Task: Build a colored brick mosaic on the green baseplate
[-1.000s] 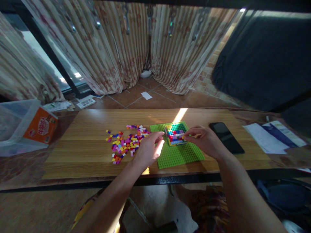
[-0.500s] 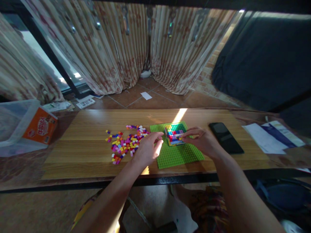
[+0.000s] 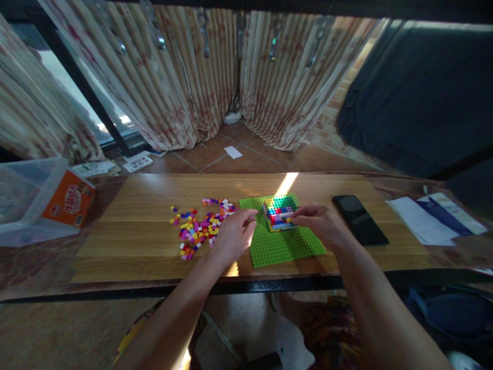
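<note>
A small block of colorful toy bricks [image 3: 280,215], with blue, red, purple, white and teal parts, stands on the upper part of a green studded baseplate [image 3: 269,252]. My right hand [image 3: 321,222] is at the block's right edge, thumb and fingers pinched together. What it pinches, if anything, is too small to make out. My left hand [image 3: 235,232] hovers over the baseplate's left edge, its fingers loosely curved and apart from the thumb, with nothing visible between them. Just left of that hand lies a scattered pile of loose toy bricks [image 3: 196,228], partly covered by it.
A black phone [image 3: 360,220] lies on the wooden tabletop [image 3: 127,226] to the right. Beyond it are papers [image 3: 421,221]. At the far left stands a clear plastic bin [image 3: 31,205] with an orange label. Curtains [image 3: 208,77] hang behind the table.
My right hand has shifted slightly right at the block, and its fingers have drawn closer together. The left hand stays nearly where it was. The whole view has shifted a little.
</note>
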The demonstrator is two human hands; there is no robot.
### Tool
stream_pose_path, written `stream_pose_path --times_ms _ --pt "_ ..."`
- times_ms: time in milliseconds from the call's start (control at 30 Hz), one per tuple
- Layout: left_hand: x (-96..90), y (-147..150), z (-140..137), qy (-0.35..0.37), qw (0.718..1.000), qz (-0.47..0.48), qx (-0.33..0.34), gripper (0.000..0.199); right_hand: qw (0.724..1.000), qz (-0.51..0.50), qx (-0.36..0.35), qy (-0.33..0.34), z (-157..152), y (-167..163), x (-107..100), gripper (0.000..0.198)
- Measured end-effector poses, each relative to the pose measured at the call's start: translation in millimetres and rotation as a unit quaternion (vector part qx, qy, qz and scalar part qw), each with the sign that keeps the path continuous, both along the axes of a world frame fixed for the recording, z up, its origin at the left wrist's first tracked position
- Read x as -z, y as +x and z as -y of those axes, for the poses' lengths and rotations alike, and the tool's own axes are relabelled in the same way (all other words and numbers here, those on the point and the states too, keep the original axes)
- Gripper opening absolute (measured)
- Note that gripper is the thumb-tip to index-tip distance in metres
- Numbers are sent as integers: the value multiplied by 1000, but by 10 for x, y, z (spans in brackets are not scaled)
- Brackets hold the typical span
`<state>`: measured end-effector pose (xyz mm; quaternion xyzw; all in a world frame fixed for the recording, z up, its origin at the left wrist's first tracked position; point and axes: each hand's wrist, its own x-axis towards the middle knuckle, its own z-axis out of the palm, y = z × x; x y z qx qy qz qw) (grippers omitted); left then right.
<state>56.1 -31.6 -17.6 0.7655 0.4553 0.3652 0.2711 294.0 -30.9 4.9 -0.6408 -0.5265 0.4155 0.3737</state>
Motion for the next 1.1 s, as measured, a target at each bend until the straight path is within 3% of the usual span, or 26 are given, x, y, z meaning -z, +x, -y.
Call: stream_pose_path --times_ms 167,400,500,600,667,833,1100 --pt "-12 -196 -91 10 999 9 -35 23 999 18 27 -1 -10 -56 -9 18" --pt "-106 -901 -277 8 982 -11 -186 24 1000 24 -3 9 35 -5 -88 20" --pt "-105 -1152 -290 -11 973 -53 -223 23 995 20 80 52 37 -27 -178 21" --pt "-104 -1238 -249 -27 977 -86 -195 21 975 34 198 96 13 -128 -237 22" --pt "-116 -1211 -209 -26 983 -107 -149 20 964 53 229 126 -5 -219 -239 23" --pt "-115 -1015 -146 2 985 -160 -67 26 965 71 181 178 -13 -414 -193 19" --pt "-45 -801 -112 25 962 -257 -87 21 969 95 156 164 20 -528 -226 17"
